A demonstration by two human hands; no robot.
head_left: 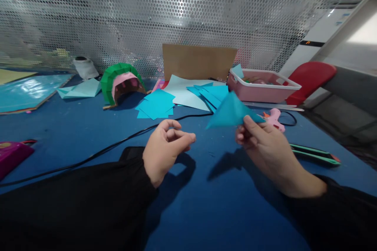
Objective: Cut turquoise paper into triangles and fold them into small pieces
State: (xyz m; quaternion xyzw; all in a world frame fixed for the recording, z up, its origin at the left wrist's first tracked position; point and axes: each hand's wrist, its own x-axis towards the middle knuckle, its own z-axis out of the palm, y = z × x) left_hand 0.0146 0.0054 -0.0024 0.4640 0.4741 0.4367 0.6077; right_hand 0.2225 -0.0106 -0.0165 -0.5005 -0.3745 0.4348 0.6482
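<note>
My right hand (265, 147) pinches a folded teal paper triangle (231, 111) and holds it up above the blue table (206, 204). My left hand (166, 147) hovers just left of it, fingers loosely curled with thumb and forefinger nearly touching, and nothing shows in them. Behind the hands lie a stack of teal paper squares (156, 104) and more fanned teal sheets (210, 94). Both arms wear black sleeves.
A green and pink folded paper arch (120, 80) stands at the back left. A pink tray (262, 86), a cardboard sheet (198, 60), a pink glue gun (273, 119), a black cable (118, 143), green-handled scissors (315, 153) and a magenta object (11, 155) surround the hands. Perforated metal mesh closes the back.
</note>
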